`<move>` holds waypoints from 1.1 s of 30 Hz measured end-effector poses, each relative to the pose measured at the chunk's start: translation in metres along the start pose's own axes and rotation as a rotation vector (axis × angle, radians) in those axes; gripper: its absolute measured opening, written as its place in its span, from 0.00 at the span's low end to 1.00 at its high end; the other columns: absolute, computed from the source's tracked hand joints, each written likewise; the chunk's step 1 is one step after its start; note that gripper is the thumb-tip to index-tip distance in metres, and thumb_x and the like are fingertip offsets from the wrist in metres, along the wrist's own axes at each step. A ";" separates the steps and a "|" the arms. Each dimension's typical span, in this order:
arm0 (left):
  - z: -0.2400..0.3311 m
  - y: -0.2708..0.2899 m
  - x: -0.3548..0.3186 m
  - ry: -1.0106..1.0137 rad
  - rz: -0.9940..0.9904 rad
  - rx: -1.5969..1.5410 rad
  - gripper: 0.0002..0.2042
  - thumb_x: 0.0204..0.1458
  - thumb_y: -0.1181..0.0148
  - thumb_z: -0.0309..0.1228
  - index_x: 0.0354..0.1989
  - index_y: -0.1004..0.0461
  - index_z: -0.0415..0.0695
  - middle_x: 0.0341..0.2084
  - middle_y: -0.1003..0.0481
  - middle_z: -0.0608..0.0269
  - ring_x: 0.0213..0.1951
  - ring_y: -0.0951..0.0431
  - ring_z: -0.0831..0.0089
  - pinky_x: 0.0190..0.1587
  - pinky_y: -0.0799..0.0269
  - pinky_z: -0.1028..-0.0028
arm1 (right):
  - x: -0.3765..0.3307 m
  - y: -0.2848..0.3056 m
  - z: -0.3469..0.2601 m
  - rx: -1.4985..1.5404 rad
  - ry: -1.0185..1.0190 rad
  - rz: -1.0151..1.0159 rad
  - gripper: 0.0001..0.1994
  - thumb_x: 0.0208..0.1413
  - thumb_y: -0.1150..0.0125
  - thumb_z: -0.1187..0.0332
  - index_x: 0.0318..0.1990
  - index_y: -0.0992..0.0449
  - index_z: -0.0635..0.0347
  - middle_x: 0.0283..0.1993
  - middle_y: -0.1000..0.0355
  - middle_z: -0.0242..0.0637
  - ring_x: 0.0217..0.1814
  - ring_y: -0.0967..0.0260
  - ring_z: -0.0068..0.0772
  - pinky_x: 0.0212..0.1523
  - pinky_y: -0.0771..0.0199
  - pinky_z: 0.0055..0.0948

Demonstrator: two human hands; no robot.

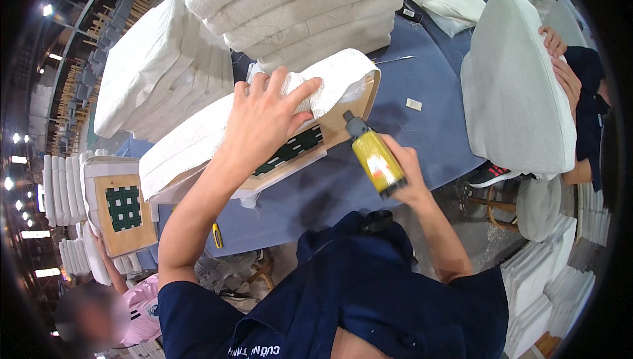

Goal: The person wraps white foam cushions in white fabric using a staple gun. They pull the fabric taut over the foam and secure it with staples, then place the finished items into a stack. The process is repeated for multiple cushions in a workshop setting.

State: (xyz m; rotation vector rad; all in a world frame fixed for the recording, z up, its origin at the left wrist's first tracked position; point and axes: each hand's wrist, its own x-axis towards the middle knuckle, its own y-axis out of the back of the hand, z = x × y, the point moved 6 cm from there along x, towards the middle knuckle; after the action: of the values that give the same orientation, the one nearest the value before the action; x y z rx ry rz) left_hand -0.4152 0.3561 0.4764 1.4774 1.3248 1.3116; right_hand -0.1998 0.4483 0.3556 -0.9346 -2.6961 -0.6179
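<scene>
A seat cushion (pixel 198 136) in white fabric is tipped up on the blue table, its wooden underside panel and dark green woven webbing (pixel 297 148) facing me. My left hand (pixel 267 108) lies on the cushion's upper side with fingers spread, pressing the white fabric where it bunches near the panel's edge. Closed around a yellow-green staple gun (pixel 376 158) is my right hand (pixel 409 171). The gun's dark nose points up toward the panel's right part, with a small gap showing between them. My right fingers are partly hidden behind the gun.
Stacked white cushions (pixel 303 16) rise at the table's back. A yellow cutter (pixel 217 235) lies at the front edge, a small white block (pixel 413 104) at right, a thin metal rod (pixel 394 59) behind. Two co-workers handle cushions: the right one (pixel 517 89), the left one (pixel 119 187).
</scene>
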 end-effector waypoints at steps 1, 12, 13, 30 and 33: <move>0.002 0.001 0.001 -0.006 -0.006 0.008 0.27 0.59 0.31 0.46 0.68 0.28 0.67 0.55 0.27 0.55 0.53 0.24 0.53 0.52 0.30 0.53 | 0.002 -0.007 -0.013 -0.016 0.056 0.065 0.31 0.44 0.25 0.72 0.60 0.24 0.63 0.39 0.17 0.50 0.37 0.17 0.56 0.40 0.19 0.32; 0.011 0.007 -0.003 0.007 -0.122 0.016 0.32 0.56 0.29 0.39 0.71 0.31 0.70 0.61 0.29 0.52 0.57 0.26 0.52 0.54 0.29 0.52 | 0.021 -0.032 -0.034 -0.317 0.273 0.123 0.31 0.42 0.21 0.65 0.57 0.22 0.60 0.37 0.17 0.47 0.34 0.16 0.48 0.35 0.18 0.40; 0.010 0.006 -0.003 -0.002 -0.123 0.012 0.33 0.56 0.28 0.39 0.71 0.32 0.70 0.60 0.28 0.52 0.56 0.25 0.52 0.54 0.29 0.52 | 0.022 -0.034 -0.030 -0.347 0.241 0.112 0.30 0.42 0.21 0.64 0.56 0.22 0.58 0.37 0.17 0.46 0.35 0.17 0.49 0.35 0.18 0.41; 0.116 -0.181 -0.395 0.455 -0.631 -0.302 0.14 0.61 0.43 0.38 0.51 0.20 0.47 0.43 0.21 0.56 0.48 0.20 0.54 0.54 0.27 0.50 | -0.082 -0.004 0.096 -0.733 -0.164 0.351 0.45 0.53 0.24 0.55 0.76 0.42 0.57 0.75 0.39 0.67 0.77 0.42 0.72 0.73 0.40 0.58; 0.185 -0.245 -0.496 0.442 -0.974 -0.507 0.17 0.64 0.47 0.42 0.51 0.18 0.46 0.52 0.24 0.55 0.53 0.24 0.54 0.56 0.28 0.48 | -0.040 -0.038 -0.035 -0.552 0.305 0.257 0.50 0.52 0.24 0.48 0.78 0.44 0.54 0.81 0.49 0.63 0.83 0.56 0.73 0.78 0.60 0.69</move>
State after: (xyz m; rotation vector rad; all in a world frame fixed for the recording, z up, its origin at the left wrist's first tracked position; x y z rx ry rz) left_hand -0.2584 -0.0640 0.1035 0.1070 1.5208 1.1651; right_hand -0.1905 0.3839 0.3615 -1.1683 -2.1211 -1.3552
